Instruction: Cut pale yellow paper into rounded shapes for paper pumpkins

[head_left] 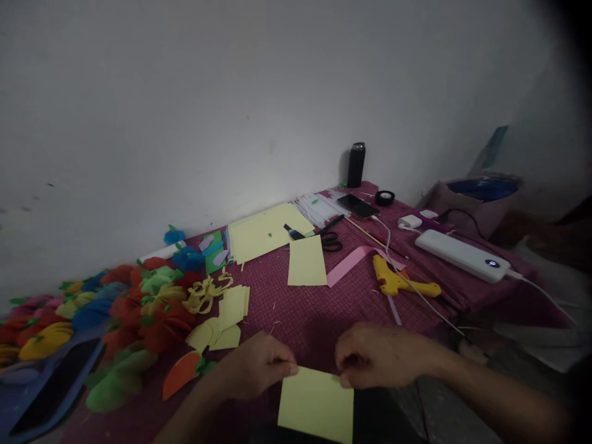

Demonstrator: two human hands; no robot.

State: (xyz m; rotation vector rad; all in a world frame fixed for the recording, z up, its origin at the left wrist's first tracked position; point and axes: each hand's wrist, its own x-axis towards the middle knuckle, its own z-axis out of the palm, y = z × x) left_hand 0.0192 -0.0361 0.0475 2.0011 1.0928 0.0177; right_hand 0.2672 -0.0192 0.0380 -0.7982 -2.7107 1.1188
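Observation:
Low in the view, a pale yellow paper sheet [316,407] is held by its two upper corners. My left hand [254,368] pinches the upper left corner between thumb and fingers. At the upper right corner, my right hand [377,356] has its thumb and curled fingers closed on the same sheet. Beyond the hands, another yellow sheet [307,264] lies on the cloth, its top edge close to black scissors [331,240]. Cut yellow pieces [231,311] and an orange half-round piece [180,375] with green bits lie left of my left hand.
Many colourful paper pumpkins [152,308] crowd the left of the purple cloth [287,314]. Toward the right are a pink strip [350,265], a yellow glue gun [402,280], a white power bank [462,254] with cables, and a phone [357,206]. A black bottle [356,165] stands by the wall.

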